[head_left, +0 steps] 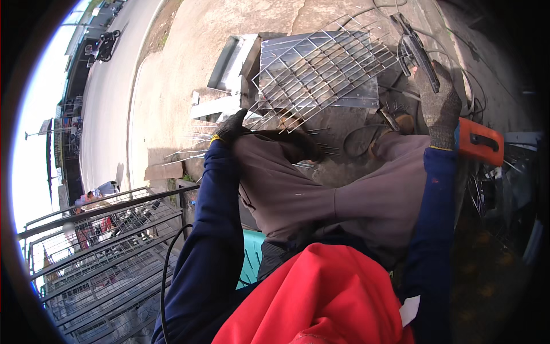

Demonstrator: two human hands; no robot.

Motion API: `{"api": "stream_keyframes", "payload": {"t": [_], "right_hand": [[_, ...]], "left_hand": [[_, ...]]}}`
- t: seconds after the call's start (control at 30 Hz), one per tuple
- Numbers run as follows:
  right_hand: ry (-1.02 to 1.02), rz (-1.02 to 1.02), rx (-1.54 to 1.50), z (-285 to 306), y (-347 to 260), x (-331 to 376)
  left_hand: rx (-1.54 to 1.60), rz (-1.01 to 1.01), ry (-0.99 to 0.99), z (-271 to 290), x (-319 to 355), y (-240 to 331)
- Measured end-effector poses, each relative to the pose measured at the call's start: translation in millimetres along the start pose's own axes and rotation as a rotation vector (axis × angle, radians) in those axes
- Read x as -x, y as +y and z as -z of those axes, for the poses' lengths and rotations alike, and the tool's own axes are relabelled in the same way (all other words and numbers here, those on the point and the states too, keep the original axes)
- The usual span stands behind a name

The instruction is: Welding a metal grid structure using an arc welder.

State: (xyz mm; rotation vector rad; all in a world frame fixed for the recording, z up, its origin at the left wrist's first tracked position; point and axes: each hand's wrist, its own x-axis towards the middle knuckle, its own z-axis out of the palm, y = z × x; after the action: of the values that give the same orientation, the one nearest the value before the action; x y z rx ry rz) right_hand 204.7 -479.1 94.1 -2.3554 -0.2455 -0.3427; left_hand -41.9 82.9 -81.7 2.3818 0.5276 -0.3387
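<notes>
My left hand (231,128), in a dark glove with a yellow-edged cuff, rests at my left knee with the thumb apart from the fingers. It appears to hold nothing. A grey-brown knit glove covers my right hand (439,98), which is closed around a long dark hand tool (413,45) with a curved side piece; its exact kind is unclear. Between and beyond my hands, a welded wire grid (321,67) lies tilted across a flat grey metal sheet (358,94). Its near corner reaches toward my feet.
Metal frame pieces (228,63) lie left of the sheet. Thin rods (192,140) are scattered by my left knee. Cables (478,86) curl at the right, beyond an orange case (482,142). A barred metal rack (109,252) stands at left, near a road (112,114) with a motorcycle (104,47).
</notes>
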Motion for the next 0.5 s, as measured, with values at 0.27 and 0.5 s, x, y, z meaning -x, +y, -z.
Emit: {"api": "stream_keyframes", "payload": {"t": [0.27,0.5], "right_hand": [[0.181,0.235,0.099,-8.7,30.9,0.6],[-0.025,0.026,-0.078,3.7,39.4,5.2]], "left_hand": [[-0.102,0.423,0.516,-1.4,37.4,139.6],[0.091,0.195,0.74,-4.9,48.8,109.1]]}}
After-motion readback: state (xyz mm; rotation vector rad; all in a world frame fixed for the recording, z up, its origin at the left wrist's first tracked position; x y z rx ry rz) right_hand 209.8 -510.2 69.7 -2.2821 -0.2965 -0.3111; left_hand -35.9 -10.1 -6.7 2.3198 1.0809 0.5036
